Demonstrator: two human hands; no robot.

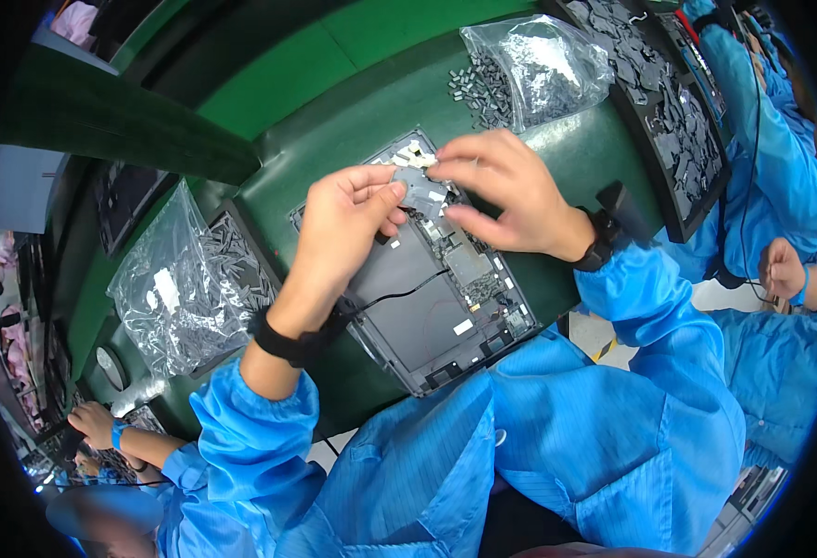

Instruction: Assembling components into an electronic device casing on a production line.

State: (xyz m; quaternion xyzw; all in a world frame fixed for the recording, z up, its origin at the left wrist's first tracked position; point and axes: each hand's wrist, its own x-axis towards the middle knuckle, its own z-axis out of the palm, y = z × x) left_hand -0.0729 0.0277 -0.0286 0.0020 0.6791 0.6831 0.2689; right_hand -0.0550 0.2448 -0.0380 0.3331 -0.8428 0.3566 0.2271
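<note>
My left hand (348, 219) pinches a small, thin grey plate (418, 191) with pale patches on it, thumb on top and the other fingers curled beneath. My right hand (511, 191) is beside the plate's right side, thumb and forefinger spread apart. Its fingertips are close to the plate, but whether they touch it I cannot tell. White pieces (415, 153) show just beyond the plate. Below both hands lies an opened flat electronic device (408, 298), with a large grey battery-like panel, a circuit board (472, 270) along its right side and a black cable across it.
A clear plastic bag (548, 70) and a pile of small dark parts (481, 93) lie at the back. On the right is a black tray (678, 158) of flat grey pieces. Another bag (180, 288) covers a tray at left. Co-workers in blue sit on both sides.
</note>
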